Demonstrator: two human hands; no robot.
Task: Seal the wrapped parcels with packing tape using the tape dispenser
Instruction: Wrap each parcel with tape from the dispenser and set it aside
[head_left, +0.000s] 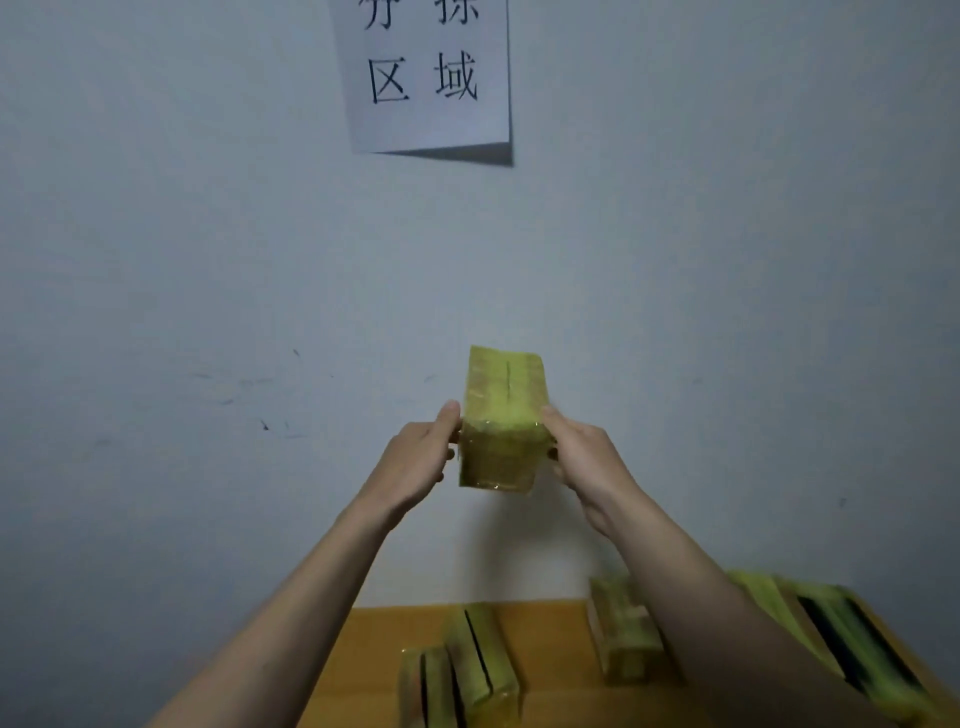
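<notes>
I hold a yellow-green wrapped parcel (501, 415) up in the air in front of the wall, its lower half shiny with tape. My left hand (421, 457) grips its left side with the thumb up along the edge. My right hand (579, 452) grips its right side, fingers curled behind it. Several more yellow-green parcels lie below on the wooden table (550, 654): two (467, 670) at the middle front, one (626, 629) behind my right forearm, and others (852, 644) at the right. No tape dispenser is in view.
A pale wall fills most of the view, with a white paper sign (426, 78) bearing black characters stuck high up. The table's back edge meets the wall.
</notes>
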